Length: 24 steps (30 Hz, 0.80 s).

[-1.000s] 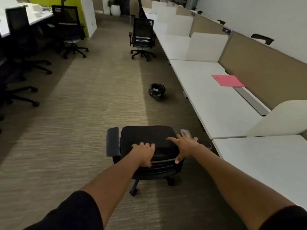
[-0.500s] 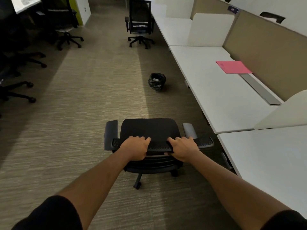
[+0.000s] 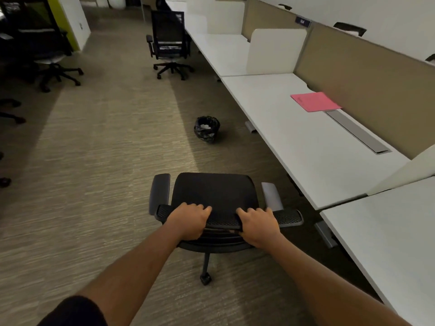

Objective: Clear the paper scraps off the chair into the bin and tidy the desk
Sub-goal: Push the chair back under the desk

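Black mesh chair (image 3: 213, 196) stands on carpet beside the desk (image 3: 306, 142), its backrest top gripped by the left hand (image 3: 189, 220) and right hand (image 3: 259, 223). Pushed crooked, its castors could knock over the bin (image 3: 206, 129) ahead.

Bin (image 3: 207, 129) contents perhaps paper, indistinct
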Each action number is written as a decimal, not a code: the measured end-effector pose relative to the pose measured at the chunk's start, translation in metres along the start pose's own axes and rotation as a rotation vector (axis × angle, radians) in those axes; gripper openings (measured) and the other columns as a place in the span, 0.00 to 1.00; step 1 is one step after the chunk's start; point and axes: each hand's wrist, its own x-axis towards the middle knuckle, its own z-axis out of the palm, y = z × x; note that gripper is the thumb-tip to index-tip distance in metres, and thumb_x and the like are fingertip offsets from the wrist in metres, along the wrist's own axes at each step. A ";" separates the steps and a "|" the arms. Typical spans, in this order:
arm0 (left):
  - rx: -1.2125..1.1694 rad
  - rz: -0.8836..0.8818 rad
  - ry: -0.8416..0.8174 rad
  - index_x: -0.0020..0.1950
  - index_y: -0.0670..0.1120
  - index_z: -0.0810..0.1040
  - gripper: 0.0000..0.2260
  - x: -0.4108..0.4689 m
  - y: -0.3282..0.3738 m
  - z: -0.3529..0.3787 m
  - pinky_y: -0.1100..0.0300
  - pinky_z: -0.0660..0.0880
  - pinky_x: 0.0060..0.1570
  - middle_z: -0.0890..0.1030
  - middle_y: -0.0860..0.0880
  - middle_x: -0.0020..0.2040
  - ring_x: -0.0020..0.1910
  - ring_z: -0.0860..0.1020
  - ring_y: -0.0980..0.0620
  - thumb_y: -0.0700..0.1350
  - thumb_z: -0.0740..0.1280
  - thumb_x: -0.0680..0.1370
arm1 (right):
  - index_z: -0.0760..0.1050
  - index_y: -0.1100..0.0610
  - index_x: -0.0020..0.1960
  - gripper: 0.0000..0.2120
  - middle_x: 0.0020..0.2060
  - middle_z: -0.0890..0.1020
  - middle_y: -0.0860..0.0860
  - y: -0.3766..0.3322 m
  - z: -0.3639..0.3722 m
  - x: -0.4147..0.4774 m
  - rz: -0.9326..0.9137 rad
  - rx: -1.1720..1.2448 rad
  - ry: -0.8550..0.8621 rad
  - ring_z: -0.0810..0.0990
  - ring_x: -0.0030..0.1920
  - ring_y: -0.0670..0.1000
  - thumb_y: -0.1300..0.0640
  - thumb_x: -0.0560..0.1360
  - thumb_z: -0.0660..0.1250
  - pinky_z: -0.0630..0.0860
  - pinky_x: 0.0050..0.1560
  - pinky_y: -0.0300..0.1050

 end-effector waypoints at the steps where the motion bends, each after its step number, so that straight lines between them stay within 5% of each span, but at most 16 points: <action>1: 0.000 0.016 -0.004 0.67 0.47 0.63 0.25 0.006 -0.015 0.001 0.48 0.74 0.42 0.78 0.45 0.51 0.46 0.77 0.44 0.53 0.60 0.73 | 0.61 0.47 0.64 0.30 0.50 0.80 0.54 -0.006 -0.002 0.011 0.016 0.004 -0.003 0.78 0.50 0.61 0.31 0.68 0.55 0.69 0.54 0.66; 8: 0.062 0.191 0.016 0.68 0.47 0.62 0.24 0.064 -0.125 -0.001 0.49 0.73 0.42 0.78 0.45 0.53 0.47 0.77 0.44 0.53 0.59 0.73 | 0.60 0.46 0.65 0.37 0.53 0.79 0.55 -0.042 -0.020 0.098 0.193 0.068 -0.012 0.77 0.53 0.61 0.24 0.65 0.51 0.67 0.55 0.67; 15: 0.090 0.323 0.022 0.68 0.48 0.63 0.22 0.134 -0.224 -0.018 0.50 0.70 0.42 0.78 0.45 0.53 0.49 0.77 0.43 0.51 0.57 0.75 | 0.53 0.48 0.72 0.39 0.62 0.77 0.51 -0.016 -0.039 0.176 0.123 0.076 -0.054 0.77 0.57 0.57 0.28 0.69 0.55 0.71 0.56 0.59; 24: 0.116 0.475 -0.008 0.65 0.50 0.64 0.22 0.248 -0.330 -0.030 0.50 0.72 0.42 0.78 0.45 0.51 0.48 0.78 0.43 0.52 0.59 0.73 | 0.56 0.45 0.68 0.39 0.54 0.80 0.53 -0.016 -0.050 0.297 0.340 0.132 0.027 0.80 0.51 0.58 0.23 0.65 0.50 0.74 0.50 0.60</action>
